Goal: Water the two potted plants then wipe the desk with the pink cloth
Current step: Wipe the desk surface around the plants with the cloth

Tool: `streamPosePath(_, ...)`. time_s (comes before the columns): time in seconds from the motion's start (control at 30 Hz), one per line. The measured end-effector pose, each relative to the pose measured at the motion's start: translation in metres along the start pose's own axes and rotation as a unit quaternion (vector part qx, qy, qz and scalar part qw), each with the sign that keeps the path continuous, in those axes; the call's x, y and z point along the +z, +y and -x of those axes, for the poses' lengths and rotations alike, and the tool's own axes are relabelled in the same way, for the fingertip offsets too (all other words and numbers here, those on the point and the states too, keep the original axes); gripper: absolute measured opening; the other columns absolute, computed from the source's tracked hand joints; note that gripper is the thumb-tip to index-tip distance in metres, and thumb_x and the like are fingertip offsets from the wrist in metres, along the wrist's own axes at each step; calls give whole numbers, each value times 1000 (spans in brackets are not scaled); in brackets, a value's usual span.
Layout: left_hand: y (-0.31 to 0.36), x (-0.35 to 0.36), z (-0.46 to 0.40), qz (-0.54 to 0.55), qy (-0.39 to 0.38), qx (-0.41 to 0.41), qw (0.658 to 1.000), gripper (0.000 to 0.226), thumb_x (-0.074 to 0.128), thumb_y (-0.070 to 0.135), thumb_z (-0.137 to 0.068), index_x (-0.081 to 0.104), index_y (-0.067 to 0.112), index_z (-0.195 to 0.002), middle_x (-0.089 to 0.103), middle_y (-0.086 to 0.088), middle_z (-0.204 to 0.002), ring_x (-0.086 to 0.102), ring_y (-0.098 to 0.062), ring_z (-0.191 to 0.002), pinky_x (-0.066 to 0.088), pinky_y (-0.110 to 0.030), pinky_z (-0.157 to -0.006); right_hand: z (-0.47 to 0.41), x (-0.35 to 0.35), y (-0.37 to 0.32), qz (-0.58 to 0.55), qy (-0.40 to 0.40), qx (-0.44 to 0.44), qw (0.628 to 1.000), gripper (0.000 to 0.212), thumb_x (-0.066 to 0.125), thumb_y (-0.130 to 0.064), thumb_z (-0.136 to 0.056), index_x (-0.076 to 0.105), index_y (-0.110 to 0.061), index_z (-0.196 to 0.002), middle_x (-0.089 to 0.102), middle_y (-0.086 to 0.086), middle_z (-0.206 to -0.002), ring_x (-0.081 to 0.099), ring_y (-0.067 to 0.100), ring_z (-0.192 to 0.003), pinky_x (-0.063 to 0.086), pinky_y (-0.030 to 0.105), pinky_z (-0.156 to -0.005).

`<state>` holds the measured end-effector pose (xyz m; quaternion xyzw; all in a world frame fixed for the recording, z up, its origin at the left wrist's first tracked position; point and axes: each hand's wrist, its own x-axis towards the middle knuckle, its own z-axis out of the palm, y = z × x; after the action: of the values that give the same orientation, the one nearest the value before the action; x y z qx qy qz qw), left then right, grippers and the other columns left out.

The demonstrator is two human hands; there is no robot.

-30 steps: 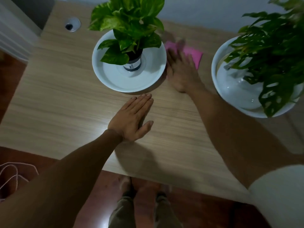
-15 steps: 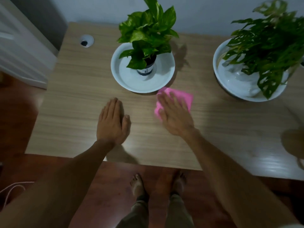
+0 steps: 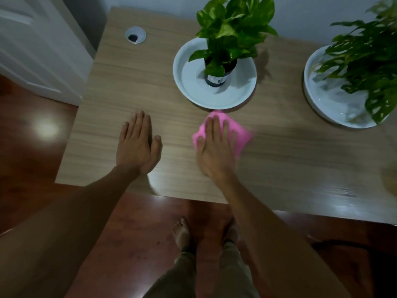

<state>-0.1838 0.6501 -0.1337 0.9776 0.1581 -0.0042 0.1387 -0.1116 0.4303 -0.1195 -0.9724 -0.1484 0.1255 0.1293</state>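
On the wooden desk (image 3: 290, 160) my right hand (image 3: 214, 149) lies flat on the pink cloth (image 3: 241, 137), pressing it to the surface just in front of the left saucer. My left hand (image 3: 137, 145) rests flat on the bare desk to the left, fingers together, holding nothing. A leafy green plant (image 3: 234, 24) in a dark pot stands in a white saucer (image 3: 193, 82) at the back centre. A second plant (image 3: 369, 59) with split leaves stands in a white saucer (image 3: 315, 97) at the right edge.
A round cable grommet (image 3: 135, 35) is set in the desk's back left corner. A white door (image 3: 32, 44) stands left of the desk. My bare feet (image 3: 182, 233) are on the red-brown floor below the front edge.
My right hand has dragged the pink cloth from behind the left saucer toward the front of the desk. My left hand has stayed flat on the desk.
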Motion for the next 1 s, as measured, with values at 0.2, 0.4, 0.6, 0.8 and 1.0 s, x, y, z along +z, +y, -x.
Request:
streamPosePath(0.2,-12,4,11,10,57,-42,997,66,22,32,-102,22,5,-162,21,-15,-171,14,-26,-161,7,-43,-132,-35,14,-85,45,-30,-147,988,66,12,-45,-110,8,-15,-169,6,9,-177,1,32,-164,2,55,-132)
streamPosePath(0.4,-16,8,6,2,43,-53,998,66,24,32,-103,18,3,-162,17,-17,-172,10,-28,-162,10,-47,-132,-97,5,-99,63,-48,-222,972,64,14,-45,-111,10,-19,-169,6,5,-178,0,29,-165,-5,49,-133)
streamPosePath(0.6,-13,3,9,24,41,-64,997,66,27,31,-103,20,4,-163,18,-15,-172,10,-28,-162,9,-47,-132,-45,-8,-23,85,-46,-250,963,61,15,-45,-113,9,-22,-170,4,1,-178,-2,24,-164,-1,49,-133)
streamPosePath(0.8,-9,-4,11,36,27,-69,997,68,23,33,-102,16,4,-164,12,-13,-173,4,-25,-162,5,-46,-132,-29,-47,91,114,-7,-106,988,65,17,-43,-109,23,-14,-167,28,12,-172,32,35,-155,32,54,-120)
streamPosePath(1.0,-17,-13,8,39,16,-55,998,67,26,36,-102,23,8,-163,19,-11,-173,13,-26,-161,11,-47,-131,-11,-36,59,49,13,20,999,69,13,-46,-107,11,-16,-169,10,8,-177,10,34,-163,8,58,-130)
